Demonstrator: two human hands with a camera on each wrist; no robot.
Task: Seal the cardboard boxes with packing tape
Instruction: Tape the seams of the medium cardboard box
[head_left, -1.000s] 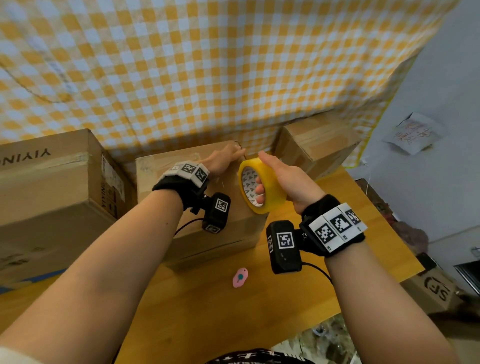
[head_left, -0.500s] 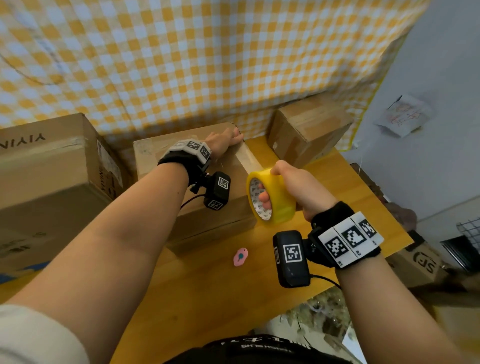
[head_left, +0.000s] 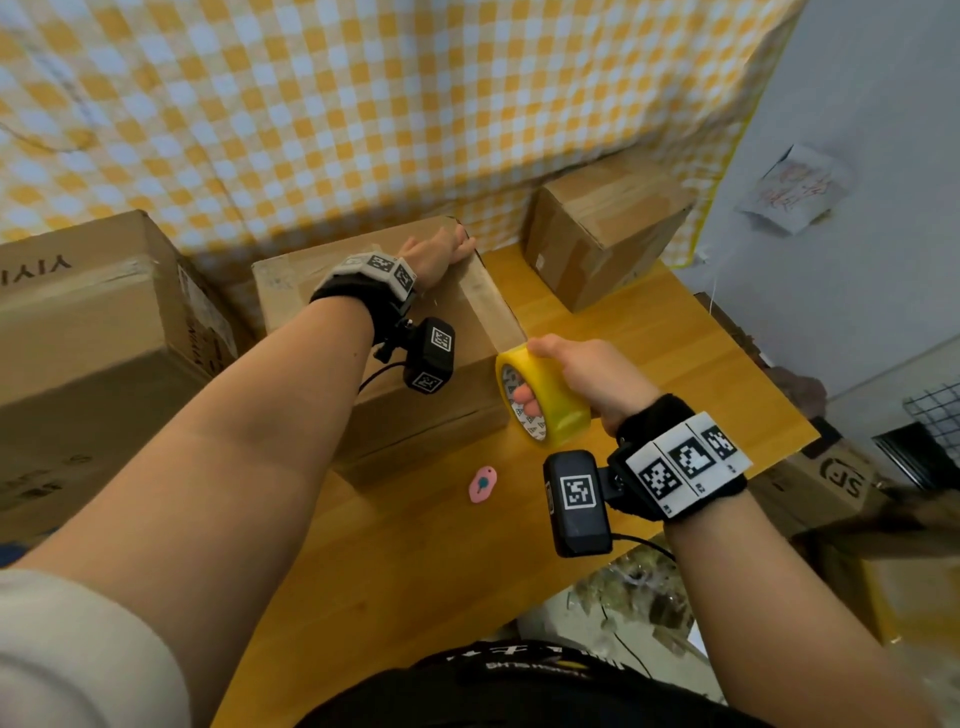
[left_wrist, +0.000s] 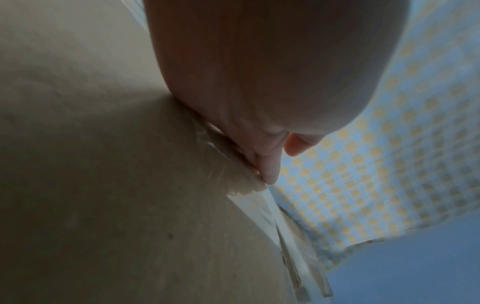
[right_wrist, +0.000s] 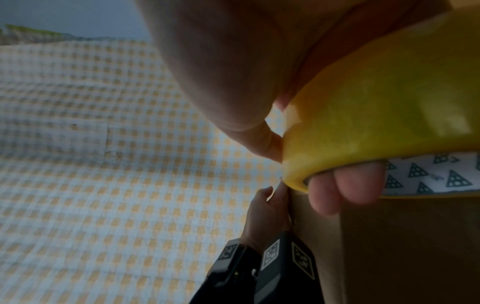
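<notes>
A cardboard box (head_left: 457, 384) stands in the middle of the wooden table (head_left: 675, 364). My left hand (head_left: 441, 252) lies flat on its far right top corner, fingers (left_wrist: 267, 166) pressing the end of a clear tape strip (head_left: 488, 306) onto the cardboard (left_wrist: 103, 185). The strip runs along the box's right top edge down to a yellow tape roll (head_left: 545, 400). My right hand (head_left: 587, 374) grips that roll (right_wrist: 376, 115) at the box's near right corner, fingers (right_wrist: 345, 185) through its core and thumb on the outside.
A large box (head_left: 93, 332) stands to the left and a smaller taped box (head_left: 597, 234) at the back right. A small pink cutter (head_left: 483, 484) lies on the table in front of the middle box. A yellow checked cloth (head_left: 363, 104) hangs behind. More boxes (head_left: 831, 483) sit on the floor to the right.
My right hand has pulled the roll from the box's far corner towards me and down, drawing out tape along the right top edge. The left hand has stayed on the far corner.
</notes>
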